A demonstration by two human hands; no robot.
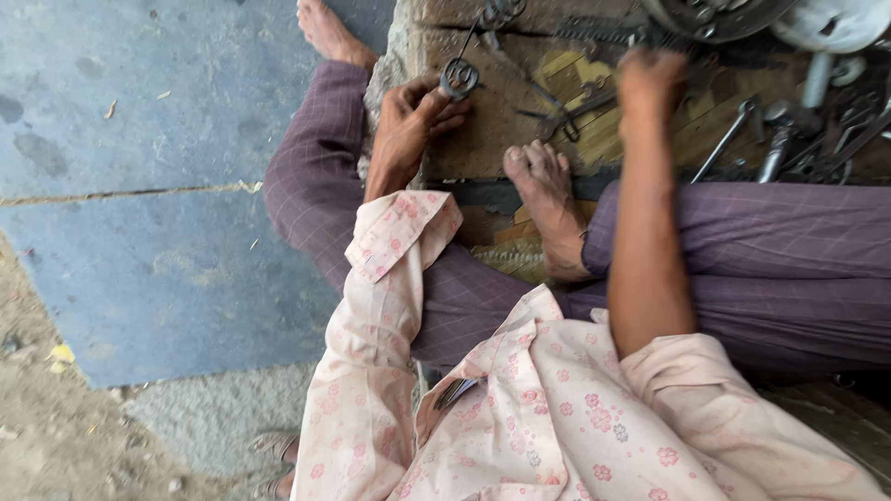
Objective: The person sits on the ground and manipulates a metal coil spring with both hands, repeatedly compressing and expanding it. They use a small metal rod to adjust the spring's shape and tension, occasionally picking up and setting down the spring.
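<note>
While the left hand (408, 121) pins a small round metal bearing (458, 76) with fingers closed on its rim against the worn wooden board (492, 139) at upper centre, the right hand (650, 82) is blurred, its finger state indeterminate. Good practice: keep the bearing flat and steady, clear of the bare foot (543, 195) and pliers (566, 116).
</note>
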